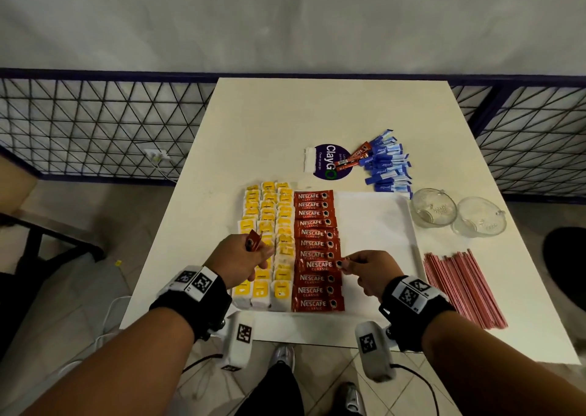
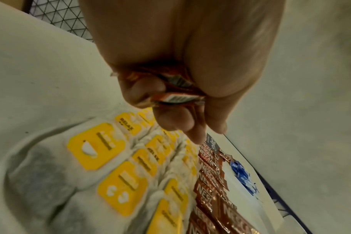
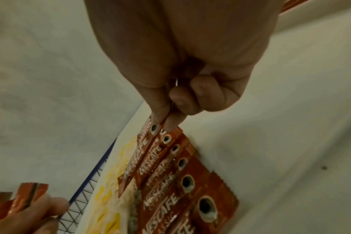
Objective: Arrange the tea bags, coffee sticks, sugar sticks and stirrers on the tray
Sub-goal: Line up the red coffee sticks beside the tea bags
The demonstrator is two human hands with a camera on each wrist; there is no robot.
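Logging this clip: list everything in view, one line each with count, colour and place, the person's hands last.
Tray: one, white, table centre.
Tea bags: many, yellow tags, three columns at tray's left.
Coffee sticks: eleven, red, column beside tea bags.
Loose coffee sticks: few, red, on far sticker.
Sugar sticks: pile, blue, beyond tray.
Stirrers: bundle, red, right of tray.
Glass cups: two, clear, right.
Left hand: holds spare coffee sticks.
Right hand: pinches one stick in the column.

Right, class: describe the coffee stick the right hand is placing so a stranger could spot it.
Find the white rectangular tray, then its column of red Nescafe coffee sticks. The one meant lies fourth from the near end, askew, pinched at its right end by the right hand.
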